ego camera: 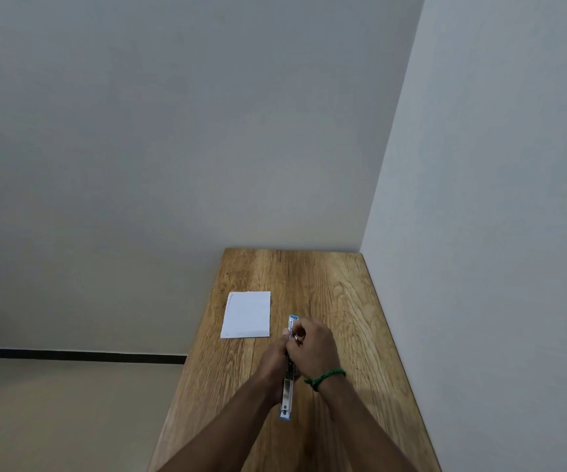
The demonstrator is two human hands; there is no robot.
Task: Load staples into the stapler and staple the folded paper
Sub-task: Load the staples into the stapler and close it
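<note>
No legible text anywhere

Layout as I see it from the head camera. The desk (326,284) fills the corner, walls at its far edge and at 3 o'clock. The folded paper (247,315) lies flat on it at 11 o'clock. The stapler (288,386) lies lengthwise at centre, just beside the paper, between my left hand (275,359) and right hand (314,349).

White folded paper (246,315), blue-and-silver stapler (287,396), green wristband (324,378) — brown wood-grain table (343,301)
</note>
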